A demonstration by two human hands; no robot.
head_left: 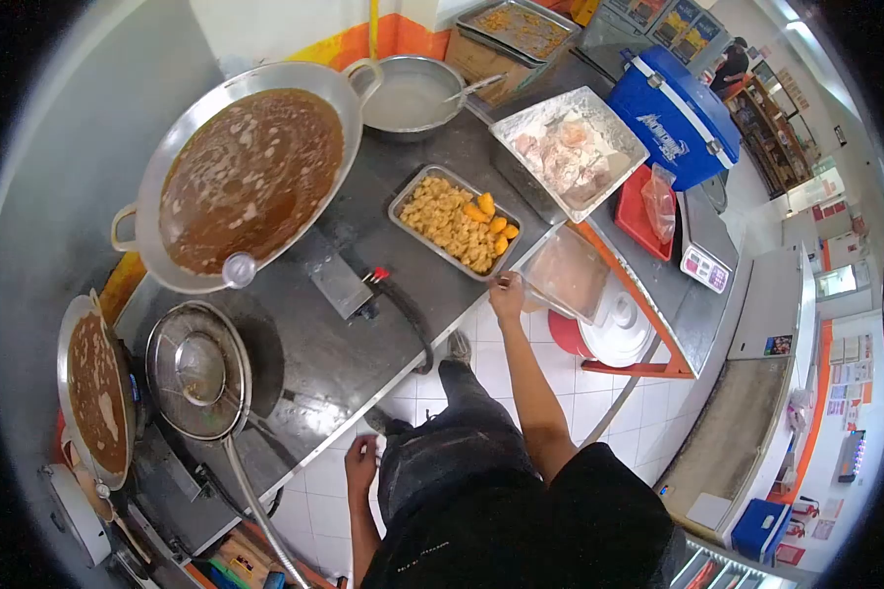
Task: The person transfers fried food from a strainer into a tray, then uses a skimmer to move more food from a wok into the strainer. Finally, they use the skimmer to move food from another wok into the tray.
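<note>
My right hand [506, 296] is at the table's front edge, fingers closed in a pinch; what they hold, if anything, I cannot make out. It is by the near corner of a metal tray [403, 218] holding golden fried pieces [447, 224] and a few orange fried pieces [479, 208]. Just right of that hand is a shallow clear container [566, 270] with something pinkish in it. My left hand [361, 465] hangs low beside my leg, below the table edge, its fingers curled and nothing visible in them.
A wide pan of brown oil [250, 182] stands at upper left, a smaller oil pan [98, 393] below it. Nearby lies a long-handled strainer [198, 368]. Behind are a bowl of pale liquid [403, 98], a floury meat tray [575, 147], a blue cooler [673, 118] and a scale [705, 267].
</note>
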